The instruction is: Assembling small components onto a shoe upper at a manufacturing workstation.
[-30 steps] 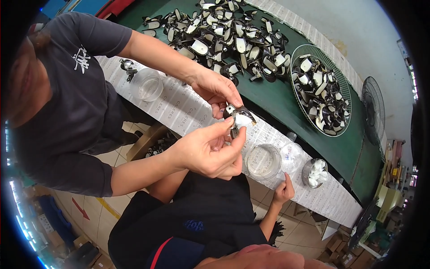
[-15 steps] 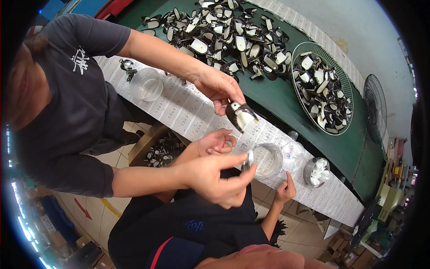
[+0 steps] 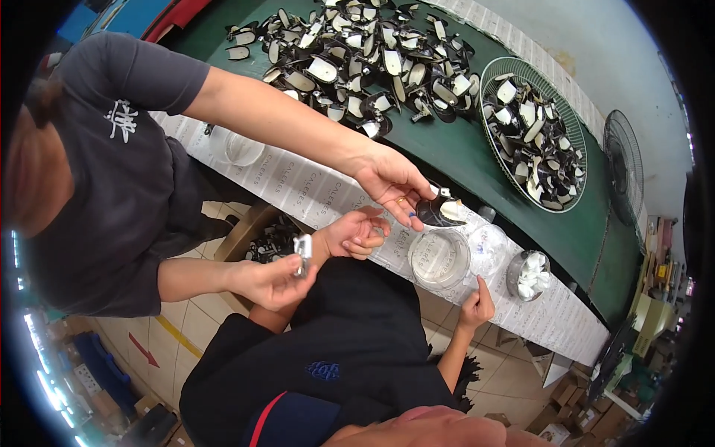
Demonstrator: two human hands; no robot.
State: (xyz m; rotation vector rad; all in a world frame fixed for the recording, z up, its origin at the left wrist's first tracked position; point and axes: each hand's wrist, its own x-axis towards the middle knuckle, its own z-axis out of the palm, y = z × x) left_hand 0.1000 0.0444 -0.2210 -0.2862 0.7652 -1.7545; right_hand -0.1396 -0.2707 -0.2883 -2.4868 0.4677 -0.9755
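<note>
My left hand [image 3: 357, 232] is held palm up before the table's near edge, fingers loosely bent and apart, with nothing in it. At that edge, right of a round clear tub [image 3: 439, 258], my right hand [image 3: 475, 304] points its index finger upward. Its other fingers are curled, and nothing shows in it. Just above the tub, a co-worker's hand [image 3: 391, 182] holds a curved, glossy black piece with a white pad [image 3: 441, 210]. The co-worker's other hand [image 3: 274, 281] pinches a small white and metallic piece [image 3: 302, 255], left of my left hand.
Many similar black-and-white pieces [image 3: 357, 67] are heaped on the green table [image 3: 447, 160]. More fill an oval wire basket [image 3: 484, 123]. A metal bowl of white pieces [image 3: 530, 276], a second clear tub [image 3: 242, 149], a fan [image 3: 624, 153] and a cardboard box [image 3: 257, 223] are around.
The co-worker's one hand has carried the black-and-white piece right and turned it. Their other hand has drawn back left, away from the clear tub. My hands have barely moved.
</note>
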